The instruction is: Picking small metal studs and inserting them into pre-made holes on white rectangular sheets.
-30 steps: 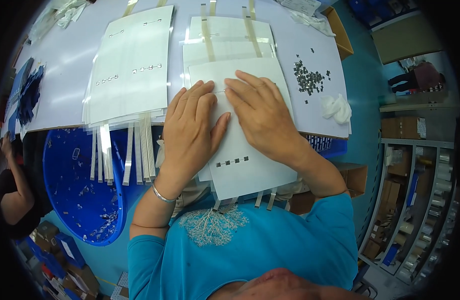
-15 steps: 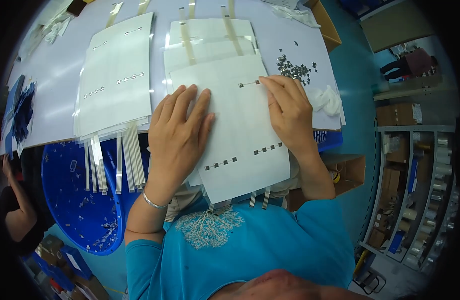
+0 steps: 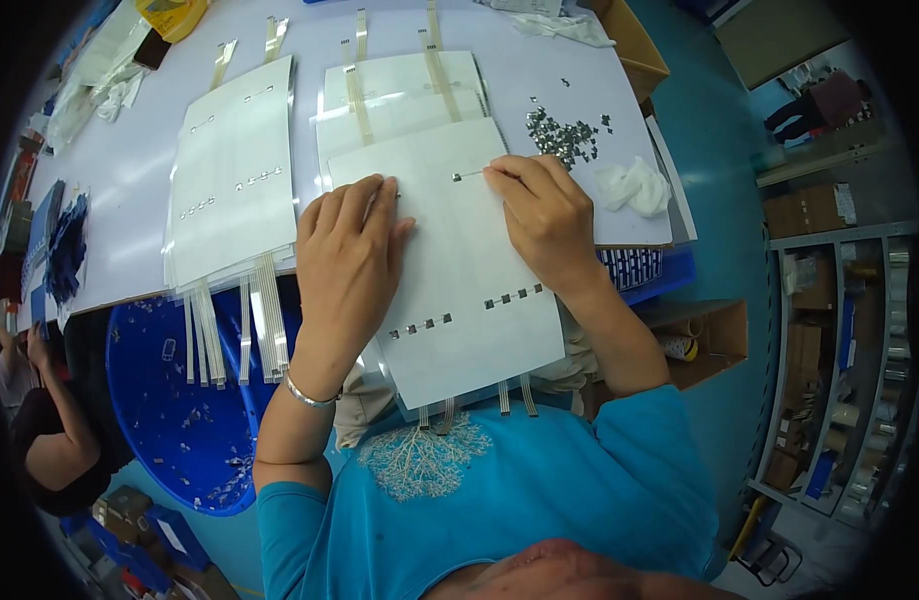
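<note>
At the centre of the frame we see a white sheet [image 3: 459, 270] lying on a pale table [image 3: 129, 190], its lower edge hanging over the table's near edge. The left hand [image 3: 347, 262] rests flat on the sheet's left half, fingers spread and pressed down. The right hand [image 3: 549, 222] sits at the sheet's upper right, thumb and forefinger pinched together on a small metal piece [image 3: 467, 176] that touches the sheet near its top edge. Just above the right hand we note a heap of small metal parts [image 3: 564, 135], with a white cloth [image 3: 629, 185] beside it at right. A stack of similar sheets [image 3: 234, 175] lies at upper left; a blue tub [image 3: 174, 400] stands below the table at lower left.
</note>
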A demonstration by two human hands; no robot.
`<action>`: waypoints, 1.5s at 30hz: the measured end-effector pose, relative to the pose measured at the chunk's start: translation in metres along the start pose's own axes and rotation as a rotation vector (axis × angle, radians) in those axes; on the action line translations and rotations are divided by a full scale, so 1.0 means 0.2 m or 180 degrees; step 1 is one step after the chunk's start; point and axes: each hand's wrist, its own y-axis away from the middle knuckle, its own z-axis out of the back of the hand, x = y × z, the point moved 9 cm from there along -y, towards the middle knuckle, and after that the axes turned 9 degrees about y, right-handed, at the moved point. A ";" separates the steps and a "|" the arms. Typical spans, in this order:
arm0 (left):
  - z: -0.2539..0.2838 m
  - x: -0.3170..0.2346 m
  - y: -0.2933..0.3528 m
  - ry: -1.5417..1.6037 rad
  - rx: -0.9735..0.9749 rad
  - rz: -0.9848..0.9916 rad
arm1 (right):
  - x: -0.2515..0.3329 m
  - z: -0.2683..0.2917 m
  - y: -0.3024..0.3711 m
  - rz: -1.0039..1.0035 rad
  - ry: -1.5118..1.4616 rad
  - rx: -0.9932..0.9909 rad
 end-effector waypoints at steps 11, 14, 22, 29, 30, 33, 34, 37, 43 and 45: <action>-0.10 -0.11 -0.08 0.0159 0.0133 -0.0422 | -0.05 0.03 0.03 -0.0312 -0.0500 -0.0022; -0.10 -0.13 -0.09 0.0049 0.0199 -0.0473 | -0.11 0.12 0.08 -0.0511 -0.0570 -0.0265; -0.13 -0.11 -0.07 0.0037 0.0130 -0.0425 | -0.34 0.28 0.31 -0.1766 -0.0560 0.0034; -0.15 -0.11 -0.10 -0.0009 0.0157 -0.0191 | -0.26 0.23 0.21 -0.0946 0.0214 0.0267; -0.15 -0.11 -0.11 0.0082 0.0203 -0.0165 | -0.27 0.21 0.20 -0.0898 0.0209 0.0419; -0.13 -0.08 -0.08 0.0300 0.0243 -0.0097 | -0.23 0.19 0.18 -0.0713 0.0315 0.0698; -0.12 -0.07 -0.08 0.0423 0.0219 -0.0097 | -0.22 0.19 0.17 -0.0588 0.0449 0.0786; 0.04 -0.04 0.02 0.0386 -0.0134 -0.0027 | -0.22 0.16 0.18 -0.0524 0.0405 0.0776; 0.15 0.07 0.23 0.0523 -0.0256 0.0346 | -0.02 0.18 0.05 -0.0537 -0.0342 0.0688; 0.13 0.08 0.24 0.0558 -0.0370 0.0292 | 0.18 0.11 -0.04 -0.0136 -0.0734 0.0823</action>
